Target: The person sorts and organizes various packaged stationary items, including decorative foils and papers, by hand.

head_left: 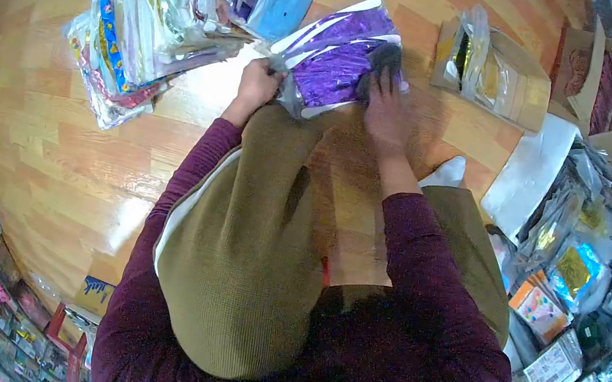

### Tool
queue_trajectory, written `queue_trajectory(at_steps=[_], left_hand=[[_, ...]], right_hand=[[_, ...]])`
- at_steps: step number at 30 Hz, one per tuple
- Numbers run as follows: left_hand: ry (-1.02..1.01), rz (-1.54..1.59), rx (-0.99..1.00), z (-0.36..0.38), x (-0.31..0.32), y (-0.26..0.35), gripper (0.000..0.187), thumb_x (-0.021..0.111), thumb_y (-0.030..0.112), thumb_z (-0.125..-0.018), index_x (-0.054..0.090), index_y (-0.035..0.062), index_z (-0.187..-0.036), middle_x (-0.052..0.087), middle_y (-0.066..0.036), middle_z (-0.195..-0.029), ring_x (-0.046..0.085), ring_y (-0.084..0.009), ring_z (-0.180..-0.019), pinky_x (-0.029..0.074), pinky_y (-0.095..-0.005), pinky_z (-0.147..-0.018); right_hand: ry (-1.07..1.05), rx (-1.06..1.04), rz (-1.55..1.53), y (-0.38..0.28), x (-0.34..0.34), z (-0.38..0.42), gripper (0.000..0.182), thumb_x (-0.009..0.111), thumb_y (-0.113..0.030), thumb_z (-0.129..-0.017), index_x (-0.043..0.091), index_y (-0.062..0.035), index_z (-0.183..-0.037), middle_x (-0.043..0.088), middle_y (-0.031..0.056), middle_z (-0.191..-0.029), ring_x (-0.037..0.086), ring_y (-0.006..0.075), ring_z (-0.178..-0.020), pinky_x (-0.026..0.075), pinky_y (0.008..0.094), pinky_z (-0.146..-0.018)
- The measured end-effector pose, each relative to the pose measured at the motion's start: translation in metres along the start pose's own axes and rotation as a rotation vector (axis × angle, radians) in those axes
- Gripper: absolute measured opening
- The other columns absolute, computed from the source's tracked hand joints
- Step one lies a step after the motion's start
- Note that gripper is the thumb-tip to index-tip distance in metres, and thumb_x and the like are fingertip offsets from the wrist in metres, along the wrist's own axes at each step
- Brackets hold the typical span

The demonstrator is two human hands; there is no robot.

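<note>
A clear plastic packet of purple items [341, 55] lies on the wooden floor [62, 150] in front of my knees. My left hand [257, 83] grips the packet's near left corner. My right hand [385, 103] presses flat on its right side, fingers blurred over the plastic. Both arms wear dark red sleeves, and olive trousers cover my legs below.
A fanned pile of plastic-wrapped packets [156, 20] lies at the upper left. An open cardboard box [496, 73] sits to the right of the purple packet, with a white sheet [531, 176] beside it. Many small packaged goods [587, 303] line the right edge and the lower left.
</note>
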State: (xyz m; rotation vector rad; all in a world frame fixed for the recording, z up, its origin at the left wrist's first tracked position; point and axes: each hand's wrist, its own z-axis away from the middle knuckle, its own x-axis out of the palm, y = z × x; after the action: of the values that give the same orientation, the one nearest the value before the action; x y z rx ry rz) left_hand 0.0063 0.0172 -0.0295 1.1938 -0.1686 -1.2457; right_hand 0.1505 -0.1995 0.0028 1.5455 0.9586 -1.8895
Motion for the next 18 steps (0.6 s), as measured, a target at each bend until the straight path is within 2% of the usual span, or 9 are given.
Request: queue_trajectory(at_steps=[1,3,4,5,8,12,14,15,18], left_hand=[[0.023,0.033,-0.014,0.001,0.002,-0.004,0.022,0.066,0.013,-0.069,0.058,-0.0042,-0.080,0.061,-0.020,-0.073,0.061,-0.0298,-0.068,0.045,-0.0354,-0.062],[0.051,0.066,-0.029,0.005,-0.001,0.005,0.025,0.066,0.012,-0.069,0.056,-0.0041,-0.085,0.061,-0.020,-0.074,0.061,-0.0298,-0.068,0.045,-0.0354,-0.063],[0.139,0.068,-0.024,0.011,-0.002,0.009,0.030,0.067,0.012,-0.069,0.053,-0.0037,-0.090,0.061,-0.019,-0.073,0.061,-0.0281,-0.067,0.045,-0.0341,-0.062],[0.226,0.069,-0.018,0.018,-0.004,0.019,0.035,0.067,0.011,-0.069,0.049,-0.0033,-0.095,0.061,-0.017,-0.071,0.060,-0.0263,-0.065,0.045,-0.0328,-0.062],[0.268,0.186,-0.044,0.029,-0.008,0.036,0.041,0.067,0.012,-0.069,0.045,-0.0024,-0.099,0.059,-0.014,-0.067,0.058,-0.0218,-0.062,0.045,-0.0305,-0.060],[0.274,0.266,-0.001,0.026,-0.010,0.038,0.040,0.069,0.015,-0.067,0.048,-0.0027,-0.096,0.057,-0.011,-0.064,0.056,-0.0180,-0.060,0.045,-0.0286,-0.058],[0.110,0.118,0.074,0.017,-0.008,0.027,0.043,0.072,0.018,-0.065,0.050,-0.0023,-0.095,0.059,-0.013,-0.067,0.058,-0.0210,-0.062,0.046,-0.0301,-0.059],[0.112,0.119,0.074,0.017,-0.008,0.031,0.043,0.072,0.018,-0.065,0.050,-0.0023,-0.095,0.059,-0.013,-0.067,0.058,-0.0210,-0.062,0.046,-0.0301,-0.059],[0.156,-0.066,-0.045,0.018,-0.009,0.041,0.041,0.073,0.022,-0.063,0.055,-0.0032,-0.089,0.061,-0.017,-0.072,0.061,-0.0257,-0.068,0.047,-0.0330,-0.062]], right_hand=[[-0.002,0.000,0.005,0.008,-0.001,0.001,0.044,0.042,-0.003,-0.075,0.044,-0.0040,-0.120,0.033,0.0166,-0.132,0.029,0.0363,-0.121,0.027,0.0429,-0.100],[0.011,0.028,0.000,0.017,0.002,-0.002,0.043,0.038,-0.003,-0.078,0.043,-0.0043,-0.120,0.031,0.0179,-0.132,0.026,0.0419,-0.121,0.029,0.0466,-0.098],[0.008,0.027,-0.001,0.018,0.005,0.000,0.043,0.038,-0.003,-0.078,0.043,-0.0043,-0.120,0.031,0.0179,-0.132,0.026,0.0419,-0.121,0.029,0.0466,-0.098],[0.005,0.074,-0.067,0.016,0.006,0.000,0.043,0.040,-0.002,-0.076,0.043,-0.0037,-0.119,0.031,0.0187,-0.132,0.026,0.0427,-0.121,0.028,0.0469,-0.098],[0.020,0.146,-0.165,0.006,0.002,0.001,0.044,0.045,-0.001,-0.073,0.045,-0.0023,-0.116,0.034,0.0204,-0.129,0.028,0.0439,-0.118,0.028,0.0476,-0.098],[0.060,0.225,-0.232,-0.009,-0.011,-0.009,0.040,0.049,0.001,-0.068,0.048,0.0000,-0.109,0.040,0.0227,-0.122,0.034,0.0446,-0.111,0.031,0.0485,-0.095],[0.100,0.205,-0.227,-0.007,-0.006,-0.011,0.039,0.049,0.001,-0.068,0.049,0.0003,-0.107,0.040,0.0226,-0.120,0.036,0.0444,-0.109,0.031,0.0483,-0.094],[0.139,0.185,-0.223,-0.005,-0.003,-0.012,0.038,0.050,0.001,-0.068,0.050,0.0006,-0.106,0.041,0.0226,-0.119,0.038,0.0443,-0.107,0.032,0.0481,-0.093],[0.115,0.170,-0.240,-0.002,-0.004,-0.011,0.039,0.050,0.000,-0.068,0.050,0.0000,-0.107,0.042,0.0229,-0.119,0.038,0.0440,-0.108,0.032,0.0471,-0.094]])
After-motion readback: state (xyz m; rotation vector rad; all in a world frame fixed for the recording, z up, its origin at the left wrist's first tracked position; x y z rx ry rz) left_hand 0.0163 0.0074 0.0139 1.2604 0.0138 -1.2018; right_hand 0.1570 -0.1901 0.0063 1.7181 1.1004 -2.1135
